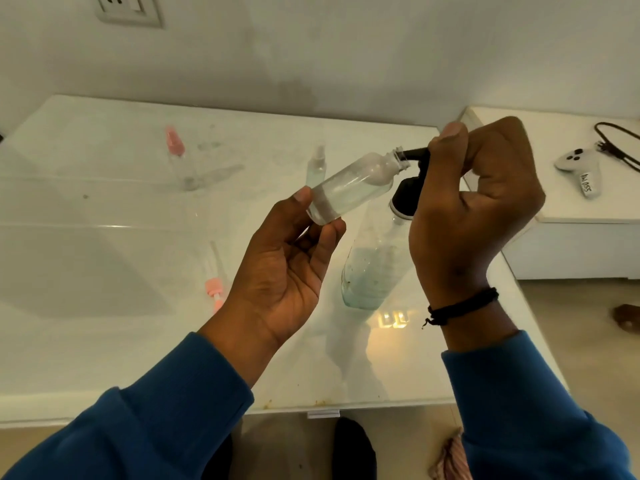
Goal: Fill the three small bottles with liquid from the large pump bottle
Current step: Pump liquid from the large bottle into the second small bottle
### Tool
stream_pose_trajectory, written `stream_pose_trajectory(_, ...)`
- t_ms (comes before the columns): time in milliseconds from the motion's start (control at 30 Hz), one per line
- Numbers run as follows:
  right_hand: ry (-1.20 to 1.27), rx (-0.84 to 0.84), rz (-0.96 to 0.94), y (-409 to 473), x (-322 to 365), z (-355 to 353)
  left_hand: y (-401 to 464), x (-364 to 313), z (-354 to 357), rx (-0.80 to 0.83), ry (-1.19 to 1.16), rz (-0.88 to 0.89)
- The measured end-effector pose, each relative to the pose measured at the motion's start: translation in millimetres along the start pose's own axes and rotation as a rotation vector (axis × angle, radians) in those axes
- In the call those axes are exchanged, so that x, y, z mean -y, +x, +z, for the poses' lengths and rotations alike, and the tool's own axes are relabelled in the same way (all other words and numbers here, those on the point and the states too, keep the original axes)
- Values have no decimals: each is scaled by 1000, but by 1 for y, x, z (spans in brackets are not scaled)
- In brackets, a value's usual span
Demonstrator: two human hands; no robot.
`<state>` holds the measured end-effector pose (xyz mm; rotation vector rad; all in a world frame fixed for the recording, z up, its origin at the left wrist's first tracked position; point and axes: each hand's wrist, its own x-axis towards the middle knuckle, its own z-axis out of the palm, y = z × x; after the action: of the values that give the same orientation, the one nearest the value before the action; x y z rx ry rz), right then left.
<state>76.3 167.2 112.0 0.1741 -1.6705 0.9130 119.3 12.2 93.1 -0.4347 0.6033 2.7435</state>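
My left hand (291, 258) pinches the base of a small clear bottle (353, 185), tilted with its open neck up and to the right. The black nozzle of the large pump bottle (374, 268) pokes into that neck. My right hand (478, 199) is curled over the black pump head (410, 197), thumb on top. The large bottle stands on the white table (104, 341), with pale liquid in its lower part. A small bottle with a pink cap (178, 157) stands at the back left. Another small clear spray bottle (317, 166) stands behind the held one.
A pink spray-pump top with its tube (214, 289) lies on the table left of my left wrist. A white controller (576, 164) and a black cable (614, 140) sit on a lower white unit at right. A wall socket (128, 8) is at top left.
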Motion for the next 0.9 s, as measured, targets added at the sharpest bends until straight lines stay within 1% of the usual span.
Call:
stream_pose_trajectory(167, 27, 19, 14, -9, 0, 1, -1, 1, 1, -21, 7, 2)
stream_pose_trajectory(333, -2, 3, 9, -3, -1, 0, 1, 2, 0, -27, 18, -11)
stream_pose_trajectory(500, 47, 14, 29, -7, 1, 3, 0, 2, -1, -39, 27, -28)
stream_pose_trajectory(900, 20, 4, 12, -4, 2, 0, -1, 3, 0, -45, 36, -52)
